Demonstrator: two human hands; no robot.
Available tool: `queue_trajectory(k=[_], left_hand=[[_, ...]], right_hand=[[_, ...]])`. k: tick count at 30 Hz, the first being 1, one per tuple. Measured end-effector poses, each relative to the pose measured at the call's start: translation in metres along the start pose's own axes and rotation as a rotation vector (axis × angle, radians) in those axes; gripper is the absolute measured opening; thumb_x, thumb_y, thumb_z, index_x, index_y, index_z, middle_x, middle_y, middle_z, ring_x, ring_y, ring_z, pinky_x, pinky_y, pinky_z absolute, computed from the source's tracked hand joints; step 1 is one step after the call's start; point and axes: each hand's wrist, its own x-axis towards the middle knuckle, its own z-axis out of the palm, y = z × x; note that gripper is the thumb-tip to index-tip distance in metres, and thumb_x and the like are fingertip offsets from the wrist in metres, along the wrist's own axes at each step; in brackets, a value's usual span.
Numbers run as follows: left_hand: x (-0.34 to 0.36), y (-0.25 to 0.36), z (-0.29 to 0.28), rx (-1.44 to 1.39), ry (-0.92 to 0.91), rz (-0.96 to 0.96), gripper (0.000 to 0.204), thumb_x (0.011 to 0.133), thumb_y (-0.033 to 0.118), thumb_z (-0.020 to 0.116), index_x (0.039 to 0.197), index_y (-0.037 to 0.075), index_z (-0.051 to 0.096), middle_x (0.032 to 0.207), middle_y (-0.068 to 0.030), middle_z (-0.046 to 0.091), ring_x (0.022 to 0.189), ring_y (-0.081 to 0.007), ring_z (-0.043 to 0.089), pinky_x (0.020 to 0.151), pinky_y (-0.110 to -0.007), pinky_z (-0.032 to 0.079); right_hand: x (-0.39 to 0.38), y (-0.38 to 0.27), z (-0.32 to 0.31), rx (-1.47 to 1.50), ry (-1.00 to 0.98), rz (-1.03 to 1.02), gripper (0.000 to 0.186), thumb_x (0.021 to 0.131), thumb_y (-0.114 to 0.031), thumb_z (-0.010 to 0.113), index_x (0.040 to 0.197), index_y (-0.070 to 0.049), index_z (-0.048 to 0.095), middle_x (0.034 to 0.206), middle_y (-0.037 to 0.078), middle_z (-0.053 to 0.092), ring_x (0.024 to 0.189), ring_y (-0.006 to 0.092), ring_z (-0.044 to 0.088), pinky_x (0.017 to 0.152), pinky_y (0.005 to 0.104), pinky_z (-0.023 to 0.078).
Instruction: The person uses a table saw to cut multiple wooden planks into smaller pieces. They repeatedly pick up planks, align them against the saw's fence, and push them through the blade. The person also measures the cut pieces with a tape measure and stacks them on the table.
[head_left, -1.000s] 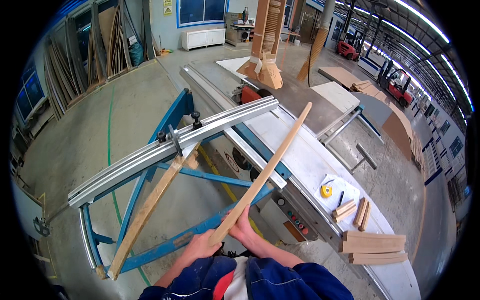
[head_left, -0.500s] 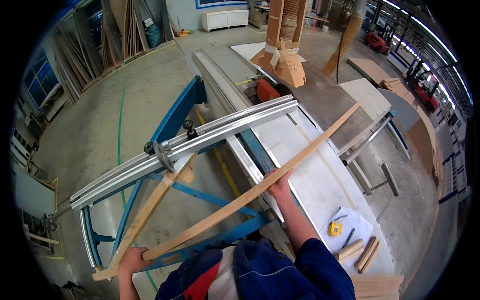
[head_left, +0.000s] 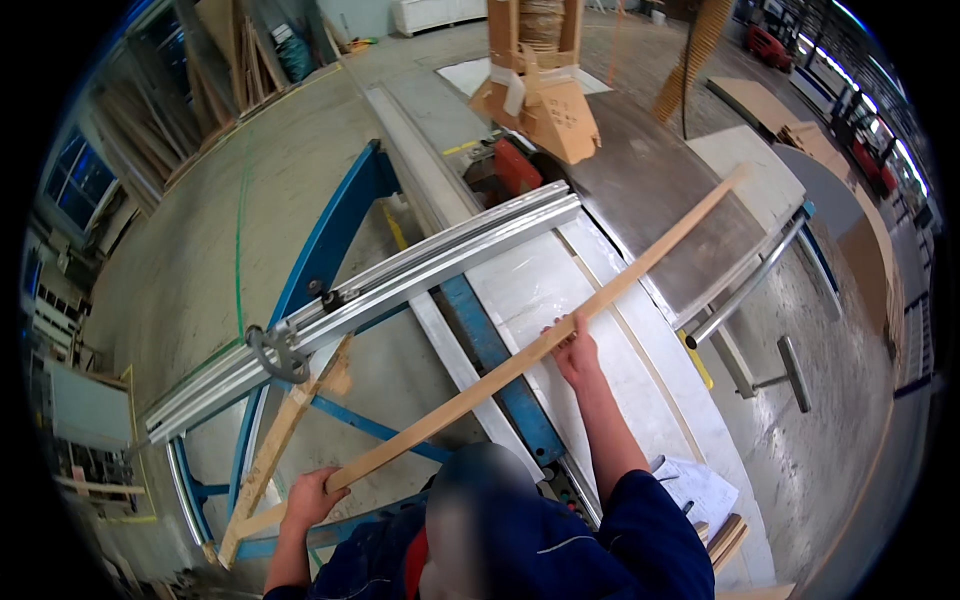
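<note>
A long pale wooden strip (head_left: 460, 398) runs diagonally from lower left to upper right over the sliding saw table (head_left: 640, 380). My left hand (head_left: 316, 497) grips it near its lower end. My right hand (head_left: 574, 352) is closed around its middle, above the white table surface. The strip's lower end meets a rough timber bar (head_left: 276, 452) on the blue frame (head_left: 460, 310). An aluminium fence (head_left: 400, 290) with black knobs and a metal clamp (head_left: 275, 357) crosses beyond my hands.
A red saw part (head_left: 518, 166) and cardboard-clad column (head_left: 535, 110) stand ahead. A tubular side support (head_left: 750, 270) is at right. Papers (head_left: 700, 495) and short wood pieces (head_left: 730, 540) lie at lower right. Boards (head_left: 215, 90) lean against the left wall; forklifts (head_left: 765, 45) are far right.
The strip has swung from steep to more slanted and moved out over the table. My right hand has moved forward and right along with it; my left hand has moved left, widening the grip.
</note>
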Motion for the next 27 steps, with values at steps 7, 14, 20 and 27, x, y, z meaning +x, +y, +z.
queue_trajectory(k=[7,14,20,27], left_hand=[[0.042,0.023,0.023,-0.006,0.212,0.141,0.049,0.079,0.026,0.085,0.121,0.006,0.07,0.11,-0.0164,0.07,0.107,-0.0398,0.066,0.091,-0.048,0.054],[0.112,0.068,0.019,0.07,0.247,0.189,0.041,0.079,0.025,0.085,0.113,0.007,0.072,0.105,-0.0165,0.071,0.1,-0.0395,0.067,0.084,-0.048,0.053],[0.113,-0.039,0.015,0.064,0.32,-0.059,0.033,0.076,0.024,0.087,0.103,0.01,0.077,0.096,-0.0148,0.075,0.091,-0.0383,0.07,0.082,-0.047,0.055],[0.13,-0.086,0.005,0.162,0.384,-0.116,0.037,0.074,0.023,0.089,0.106,0.01,0.078,0.101,-0.0133,0.076,0.095,-0.0357,0.071,0.085,-0.046,0.056]], right_hand=[[-0.029,0.07,0.042,-0.065,0.02,0.055,0.042,0.108,-0.045,0.056,0.116,-0.004,0.057,0.105,0.01,0.062,0.093,0.0221,0.065,0.079,0.04,0.059],[-0.108,0.187,0.102,-0.028,-0.331,0.326,0.047,0.11,-0.041,0.054,0.134,-0.002,0.048,0.128,0.014,0.061,0.122,0.0306,0.065,0.1,0.0448,0.058],[-0.092,0.157,0.077,-1.073,-0.734,0.136,0.043,0.1,-0.032,0.07,0.127,0.002,0.066,0.106,0.014,0.075,0.094,0.022,0.075,0.085,0.0341,0.06],[-0.052,0.105,0.11,-1.442,-0.672,-0.624,0.041,0.091,-0.02,0.075,0.127,-0.002,0.067,0.108,0.016,0.075,0.1,0.0318,0.073,0.089,0.0408,0.059]])
